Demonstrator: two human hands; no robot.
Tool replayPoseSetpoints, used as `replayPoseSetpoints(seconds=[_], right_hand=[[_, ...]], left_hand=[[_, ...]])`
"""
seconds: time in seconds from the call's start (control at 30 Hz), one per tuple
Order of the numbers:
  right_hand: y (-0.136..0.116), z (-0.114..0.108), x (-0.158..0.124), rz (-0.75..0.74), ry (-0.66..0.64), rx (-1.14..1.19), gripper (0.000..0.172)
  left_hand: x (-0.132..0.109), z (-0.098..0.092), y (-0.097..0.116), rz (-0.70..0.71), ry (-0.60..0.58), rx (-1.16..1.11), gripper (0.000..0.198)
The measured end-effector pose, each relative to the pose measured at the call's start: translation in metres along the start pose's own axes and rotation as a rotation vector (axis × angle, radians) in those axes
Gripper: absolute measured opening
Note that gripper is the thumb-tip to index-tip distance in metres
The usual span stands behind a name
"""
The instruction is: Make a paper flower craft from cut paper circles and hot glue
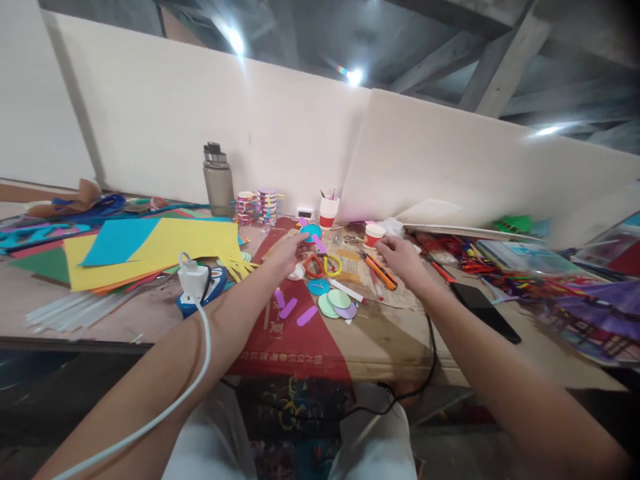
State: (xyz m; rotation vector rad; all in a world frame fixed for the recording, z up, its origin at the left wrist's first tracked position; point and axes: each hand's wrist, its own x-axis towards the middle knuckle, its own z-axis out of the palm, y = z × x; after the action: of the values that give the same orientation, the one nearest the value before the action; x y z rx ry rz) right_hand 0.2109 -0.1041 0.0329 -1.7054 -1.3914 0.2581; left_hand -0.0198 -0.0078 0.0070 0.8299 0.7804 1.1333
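Note:
My left hand (291, 255) is closed on a blue paper disc (311, 233) with purple strips on it, held above the cardboard. My right hand (399, 255) has its fingers curled together beside a small red and white paper cup (374, 235); what they pinch, if anything, is hidden. Between the hands lie red-handled scissors (314, 268), yellow-handled scissors (333, 265) and an orange utility knife (383, 272). Nearer to me are another blue disc (319, 287), pale green discs (339, 299) and loose purple strips (307, 316).
Coloured paper sheets (150, 250), clear sticks (85, 300) and a white plug (194, 283) with a cable occupy the left. A bottle (219, 180), strip-wrapped cups (267, 206) and a pen cup (329, 212) stand behind. A black phone-like slab (485, 312) lies right, near a plastic box (520, 257).

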Motion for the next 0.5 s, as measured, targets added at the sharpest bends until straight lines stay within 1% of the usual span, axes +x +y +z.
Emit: replayPoseSetpoints(seconds=[0.07, 0.13, 0.2, 0.3, 0.4, 0.5], right_hand=[[0.011, -0.007, -0.011, -0.031, -0.044, -0.143, 0.016], [0.018, -0.009, -0.023, -0.064, -0.085, -0.227, 0.019], [0.021, -0.005, -0.033, -0.099, -0.127, -0.271, 0.020], [0.017, 0.006, -0.045, -0.169, -0.187, -0.286, 0.018], [0.011, 0.014, -0.048, -0.250, -0.208, -0.314, 0.018], [0.010, 0.011, -0.042, -0.248, -0.171, -0.431, 0.019]], left_hand=[[0.000, 0.001, 0.000, 0.016, 0.017, -0.018, 0.008], [0.001, 0.002, 0.000, 0.031, 0.034, -0.035, 0.009], [0.001, 0.003, 0.000, 0.044, 0.036, -0.047, 0.010], [0.000, 0.003, 0.001, 0.054, 0.028, -0.052, 0.011], [0.001, 0.002, 0.001, 0.046, 0.035, -0.055, 0.010], [0.003, 0.001, 0.001, 0.048, 0.043, -0.062, 0.010]])
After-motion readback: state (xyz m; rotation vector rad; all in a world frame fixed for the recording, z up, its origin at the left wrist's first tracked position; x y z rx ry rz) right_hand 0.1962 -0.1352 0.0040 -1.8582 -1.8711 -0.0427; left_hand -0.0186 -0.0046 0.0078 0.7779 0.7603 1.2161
